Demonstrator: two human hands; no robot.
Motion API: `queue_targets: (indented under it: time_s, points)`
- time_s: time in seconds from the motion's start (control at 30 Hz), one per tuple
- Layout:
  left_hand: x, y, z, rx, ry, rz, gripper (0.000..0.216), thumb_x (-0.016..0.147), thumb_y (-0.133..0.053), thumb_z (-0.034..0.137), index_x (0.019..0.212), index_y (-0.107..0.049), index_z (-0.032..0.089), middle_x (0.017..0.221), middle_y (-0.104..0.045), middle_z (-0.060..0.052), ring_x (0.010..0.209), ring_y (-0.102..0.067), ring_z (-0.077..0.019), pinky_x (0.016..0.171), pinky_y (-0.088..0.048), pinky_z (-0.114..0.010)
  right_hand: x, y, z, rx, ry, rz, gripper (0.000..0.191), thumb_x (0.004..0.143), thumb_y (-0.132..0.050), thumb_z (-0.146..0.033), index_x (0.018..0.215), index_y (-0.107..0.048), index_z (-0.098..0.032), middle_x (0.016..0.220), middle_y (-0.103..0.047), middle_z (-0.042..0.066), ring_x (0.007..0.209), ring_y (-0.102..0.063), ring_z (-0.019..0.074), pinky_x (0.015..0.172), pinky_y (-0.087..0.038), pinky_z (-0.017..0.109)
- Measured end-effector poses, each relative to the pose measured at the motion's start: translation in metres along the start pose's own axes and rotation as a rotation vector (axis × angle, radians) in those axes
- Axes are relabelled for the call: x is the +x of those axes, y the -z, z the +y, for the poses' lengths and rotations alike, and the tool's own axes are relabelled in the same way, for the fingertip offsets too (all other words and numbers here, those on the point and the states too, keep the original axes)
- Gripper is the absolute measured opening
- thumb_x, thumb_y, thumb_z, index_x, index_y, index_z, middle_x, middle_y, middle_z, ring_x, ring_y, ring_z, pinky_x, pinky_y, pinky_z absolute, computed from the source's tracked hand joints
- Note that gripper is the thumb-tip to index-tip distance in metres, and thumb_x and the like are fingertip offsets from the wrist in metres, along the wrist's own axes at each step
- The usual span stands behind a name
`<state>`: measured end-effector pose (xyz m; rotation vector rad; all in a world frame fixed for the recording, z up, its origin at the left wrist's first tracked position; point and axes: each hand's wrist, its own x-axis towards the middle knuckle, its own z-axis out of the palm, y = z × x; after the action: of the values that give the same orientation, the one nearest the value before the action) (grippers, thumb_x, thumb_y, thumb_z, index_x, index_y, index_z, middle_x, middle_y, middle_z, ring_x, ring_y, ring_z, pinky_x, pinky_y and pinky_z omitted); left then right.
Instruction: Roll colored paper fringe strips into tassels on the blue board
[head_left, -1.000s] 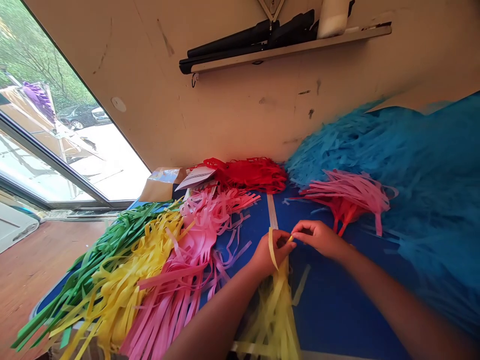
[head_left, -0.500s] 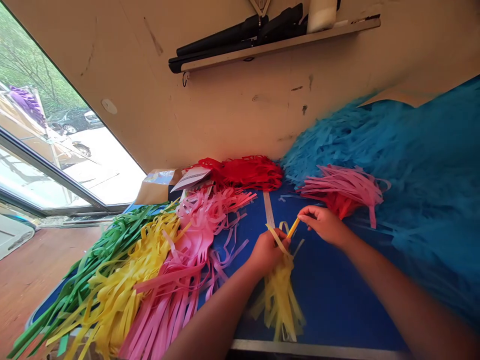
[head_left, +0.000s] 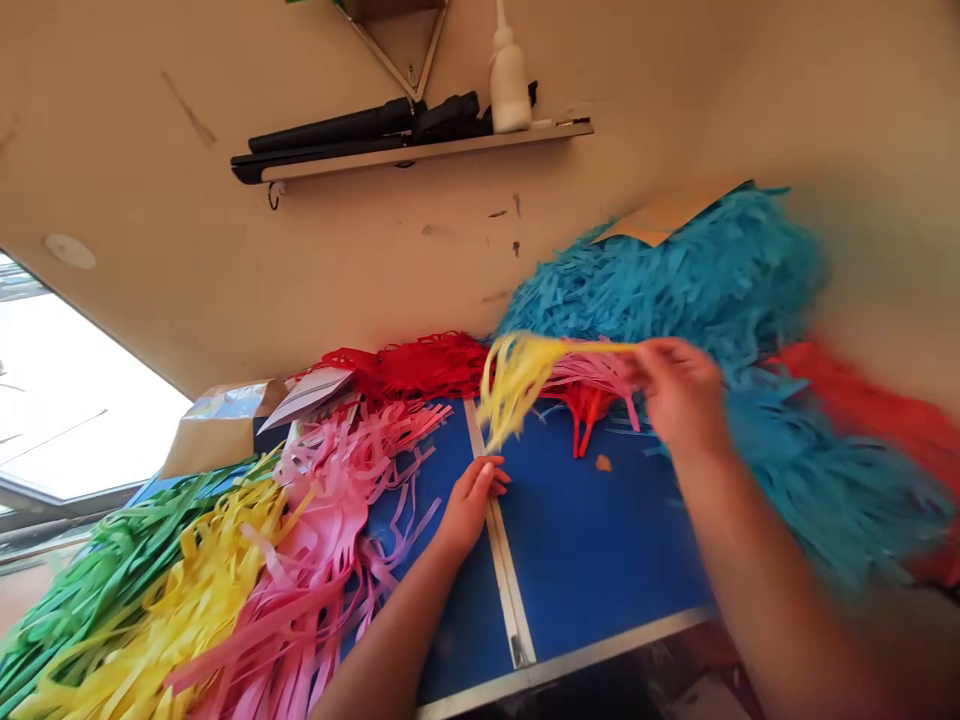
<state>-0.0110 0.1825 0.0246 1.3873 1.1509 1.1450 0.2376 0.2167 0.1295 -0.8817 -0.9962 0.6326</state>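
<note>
My right hand (head_left: 679,395) is closed on one end of a yellow paper-strip tassel (head_left: 517,375) and holds it up above the blue table (head_left: 592,550), its loose strips hanging to the left. The hand and tassel are smeared by motion. My left hand (head_left: 472,500) lies on the table beside the metal seam (head_left: 499,560), fingers loosely curled, holding nothing. A pink and red tassel (head_left: 592,385) lies just behind the raised yellow one.
Piles of strips cover the table's left: green (head_left: 90,590), yellow (head_left: 172,620), pink (head_left: 330,520). Red strips (head_left: 420,365) lie by the wall, a big blue heap (head_left: 690,280) at right. A brown box (head_left: 217,425) stands at back left, a wall shelf (head_left: 420,150) above.
My right hand has lifted the yellow tassel off the table and swung it up and right. My left hand let go of it and dropped to the table. The view turned right.
</note>
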Motion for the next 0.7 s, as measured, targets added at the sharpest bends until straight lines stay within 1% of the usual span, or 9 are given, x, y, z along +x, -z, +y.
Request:
queue_targets:
  time_s: [0.03, 0.1, 0.13, 0.23, 0.33, 0.4, 0.5, 0.63, 0.7]
  points:
    - [0.001, 0.000, -0.001, -0.009, -0.010, -0.010, 0.047, 0.079, -0.045, 0.058, 0.092, -0.059, 0.015, 0.077, -0.061, -0.004, 0.068, -0.055, -0.0148, 0.068, -0.045, -0.028, 0.007, 0.017, -0.013, 0.082, 0.150, 0.190, 0.016, 0.066, -0.067, -0.029, 0.073, -0.058, -0.017, 0.063, -0.061, 0.000, 0.054, -0.058, 0.0113, 0.058, -0.048, 0.029]
    - [0.002, 0.001, -0.002, 0.005, -0.011, -0.029, 0.047, 0.079, -0.045, 0.058, 0.094, -0.060, 0.016, 0.077, -0.061, -0.004, 0.069, -0.056, -0.0151, 0.069, -0.045, -0.029, 0.018, 0.052, -0.035, 0.143, 0.330, 0.405, 0.012, 0.066, -0.062, -0.025, 0.071, -0.055, -0.018, 0.063, -0.061, -0.003, 0.052, -0.056, 0.0080, 0.058, -0.048, 0.027]
    - [0.003, 0.001, -0.002, 0.020, -0.008, -0.037, 0.046, 0.079, -0.045, 0.058, 0.093, -0.060, 0.016, 0.078, -0.060, -0.004, 0.070, -0.055, -0.0153, 0.069, -0.044, -0.029, 0.020, 0.069, -0.042, 0.151, 0.383, 0.473, 0.008, 0.066, -0.060, -0.022, 0.069, -0.054, -0.018, 0.062, -0.060, -0.004, 0.051, -0.055, 0.0070, 0.058, -0.047, 0.026]
    - [0.004, 0.000, -0.002, 0.072, -0.010, -0.049, 0.045, 0.079, -0.044, 0.058, 0.091, -0.060, 0.017, 0.077, -0.060, -0.003, 0.069, -0.055, -0.0154, 0.069, -0.044, -0.029, 0.017, 0.108, -0.051, 0.132, 0.437, 0.610, 0.008, 0.063, -0.053, -0.013, 0.068, -0.053, -0.020, 0.060, -0.060, -0.004, 0.055, -0.056, 0.0081, 0.065, -0.049, 0.030]
    - [0.005, -0.001, -0.002, 0.104, -0.028, -0.048, 0.044, 0.080, -0.044, 0.056, 0.090, -0.060, 0.017, 0.075, -0.059, -0.003, 0.068, -0.055, -0.0154, 0.068, -0.044, -0.028, 0.007, 0.126, -0.047, 0.059, 0.391, 0.638, 0.010, 0.067, -0.053, -0.015, 0.068, -0.054, -0.025, 0.064, -0.060, -0.005, 0.063, -0.059, 0.0113, 0.078, -0.049, 0.039]
    - [0.005, -0.001, -0.001, 0.113, -0.036, -0.045, 0.042, 0.080, -0.044, 0.055, 0.090, -0.060, 0.017, 0.075, -0.059, -0.003, 0.068, -0.055, -0.0155, 0.068, -0.044, -0.028, 0.007, 0.127, -0.042, 0.012, 0.358, 0.636, 0.009, 0.069, -0.053, -0.018, 0.069, -0.053, -0.027, 0.066, -0.059, -0.006, 0.065, -0.060, 0.0126, 0.082, -0.048, 0.044]
    - [0.004, -0.001, -0.001, 0.138, -0.046, -0.046, 0.041, 0.081, -0.042, 0.053, 0.090, -0.060, 0.017, 0.075, -0.059, -0.003, 0.068, -0.054, -0.0154, 0.067, -0.044, -0.028, 0.023, 0.114, -0.037, -0.032, 0.334, 0.640, 0.007, 0.067, -0.049, -0.018, 0.070, -0.049, -0.024, 0.066, -0.056, -0.003, 0.062, -0.059, 0.0118, 0.080, -0.048, 0.045]
    - [0.003, 0.000, 0.001, 0.188, -0.060, -0.057, 0.038, 0.082, -0.041, 0.050, 0.089, -0.059, 0.018, 0.075, -0.060, -0.003, 0.068, -0.055, -0.0152, 0.068, -0.044, -0.027, 0.053, 0.076, -0.022, -0.211, 0.277, 0.575, 0.011, 0.073, -0.040, -0.028, 0.081, -0.044, -0.021, 0.083, -0.058, 0.004, 0.071, -0.061, 0.0119, 0.076, -0.049, 0.040]
    - [0.003, 0.000, 0.001, 0.220, -0.069, -0.065, 0.037, 0.082, -0.040, 0.049, 0.089, -0.058, 0.018, 0.075, -0.060, -0.003, 0.069, -0.056, -0.0153, 0.068, -0.045, -0.027, 0.048, 0.053, -0.004, -0.379, 0.231, 0.460, 0.021, 0.079, -0.033, -0.036, 0.090, -0.044, -0.021, 0.095, -0.059, 0.008, 0.081, -0.061, 0.0151, 0.074, -0.049, 0.041]
